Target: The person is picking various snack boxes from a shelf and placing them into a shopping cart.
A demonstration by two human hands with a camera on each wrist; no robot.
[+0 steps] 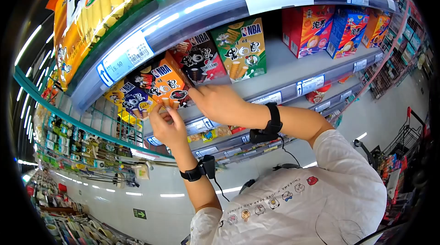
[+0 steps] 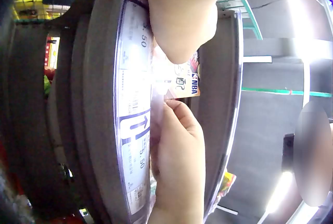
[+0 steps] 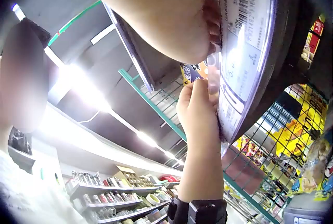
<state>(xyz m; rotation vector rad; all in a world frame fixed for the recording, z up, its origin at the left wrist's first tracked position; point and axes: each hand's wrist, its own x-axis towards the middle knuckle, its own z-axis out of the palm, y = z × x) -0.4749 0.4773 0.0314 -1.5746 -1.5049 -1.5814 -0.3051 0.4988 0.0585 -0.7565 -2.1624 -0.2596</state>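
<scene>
We can read NBA on the orange box (image 1: 164,80), the purple box (image 1: 134,97), the dark red box (image 1: 198,57) and the green box (image 1: 242,52). The dark red one says PORTLAND too. We see 5.50 on a price tag (image 2: 139,153) and CHIIKAWA on the shirt (image 1: 288,213).

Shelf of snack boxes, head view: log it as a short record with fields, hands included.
Setting: store shelf with boxed snacks
Left hand: at the lower edge of the orange NBA box
Right hand: beside that box's lower right corner
Grip: cannot tell; fingers partly hidden
Left neighbor: purple-and-yellow NBA box
Right neighbors: black-and-red NBA box, then green-and-gold NBA box
Farther right: red box, blue box
Worn: black band on each wrist
</scene>
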